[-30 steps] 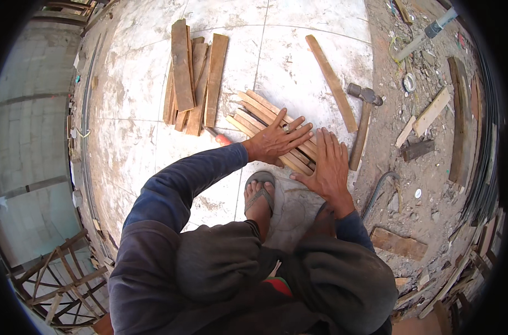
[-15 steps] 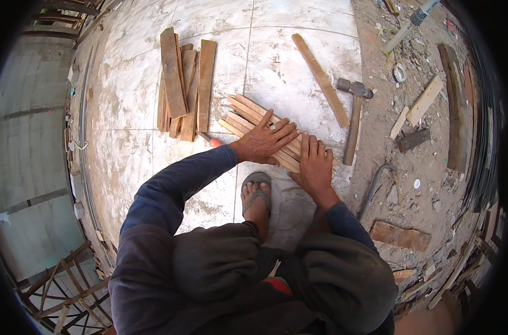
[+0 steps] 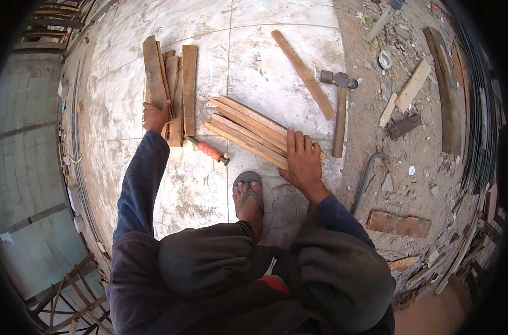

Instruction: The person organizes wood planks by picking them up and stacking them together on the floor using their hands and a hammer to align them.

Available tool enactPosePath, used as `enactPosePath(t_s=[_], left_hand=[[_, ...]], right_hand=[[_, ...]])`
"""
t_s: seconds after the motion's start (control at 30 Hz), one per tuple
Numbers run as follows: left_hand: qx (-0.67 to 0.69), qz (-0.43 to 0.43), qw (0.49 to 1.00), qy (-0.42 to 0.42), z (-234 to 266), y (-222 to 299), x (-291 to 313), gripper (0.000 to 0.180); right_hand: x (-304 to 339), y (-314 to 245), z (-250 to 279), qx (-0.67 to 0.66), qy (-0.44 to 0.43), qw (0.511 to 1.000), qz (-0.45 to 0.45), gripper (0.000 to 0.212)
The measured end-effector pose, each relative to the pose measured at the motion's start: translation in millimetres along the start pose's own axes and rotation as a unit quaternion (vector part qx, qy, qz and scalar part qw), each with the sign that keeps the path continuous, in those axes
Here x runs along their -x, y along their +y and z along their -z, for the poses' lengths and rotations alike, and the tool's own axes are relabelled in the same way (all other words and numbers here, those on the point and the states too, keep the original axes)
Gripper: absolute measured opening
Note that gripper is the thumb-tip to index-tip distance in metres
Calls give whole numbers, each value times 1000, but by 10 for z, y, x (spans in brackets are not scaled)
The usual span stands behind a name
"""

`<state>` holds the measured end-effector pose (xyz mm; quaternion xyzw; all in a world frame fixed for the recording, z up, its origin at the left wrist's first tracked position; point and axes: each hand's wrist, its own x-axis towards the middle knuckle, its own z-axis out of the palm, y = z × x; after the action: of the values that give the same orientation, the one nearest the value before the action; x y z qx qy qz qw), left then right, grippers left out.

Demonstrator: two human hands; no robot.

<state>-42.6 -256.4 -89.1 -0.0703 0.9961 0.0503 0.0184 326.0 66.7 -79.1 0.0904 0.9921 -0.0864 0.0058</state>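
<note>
At the left, my left hand [image 3: 156, 116] closes round the near end of a brown wooden plank [image 3: 155, 70] on a loose pile. Other planks [image 3: 176, 95] lie partly under it, and one plank [image 3: 189, 89] lies along the pile's right side. My right hand [image 3: 305, 162] grips the near right end of a bundle of pale wooden strips [image 3: 248, 125], thumb at the lower edge and fingers over the top. The strips lie slanted on the floor, their far left ends pointed. Between pile and bundle rests a red-handled tool [image 3: 210, 151], its tip hidden by the planks.
A hammer [image 3: 341, 114] lies right of the bundle, beside a single long wooden strip [image 3: 304, 75]. Rubble, scrap boards [image 3: 413, 85], a bent dark rod [image 3: 366, 178] and dark cables [image 3: 478, 128] lie farther right. My sandalled foot [image 3: 248, 195] stands on the white tiled floor [image 3: 181, 195].
My left hand has left the strips and moved left onto the plank pile. The right hand stays on the bundle. The red handle shows fully now, and the view has shifted slightly.
</note>
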Motion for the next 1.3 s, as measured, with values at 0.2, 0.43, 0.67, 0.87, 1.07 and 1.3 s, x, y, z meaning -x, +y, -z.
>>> enactPosePath(t_s=[0.2,0.43,0.67,0.87,1.07,1.3], left_hand=[[-104,-104,988,53,210,173,-95,65],[37,-237,970,27,627,234,2,54],[232,-434,870,-30,666,788,341,29],[105,-625,764,-122,551,1695,807,33],[91,-636,737,-208,304,1727,769,37],[119,-612,732,-276,218,1672,779,38]], right_hand=[[16,41,2,-4,7,1000,-6,105],[5,25,20,-2,10,1000,3,106],[15,-5,-13,4,-5,1000,-13,114],[22,18,6,-22,25,999,-2,106],[14,26,-50,-69,13,998,6,112],[50,49,-24,-80,-12,997,-1,116]])
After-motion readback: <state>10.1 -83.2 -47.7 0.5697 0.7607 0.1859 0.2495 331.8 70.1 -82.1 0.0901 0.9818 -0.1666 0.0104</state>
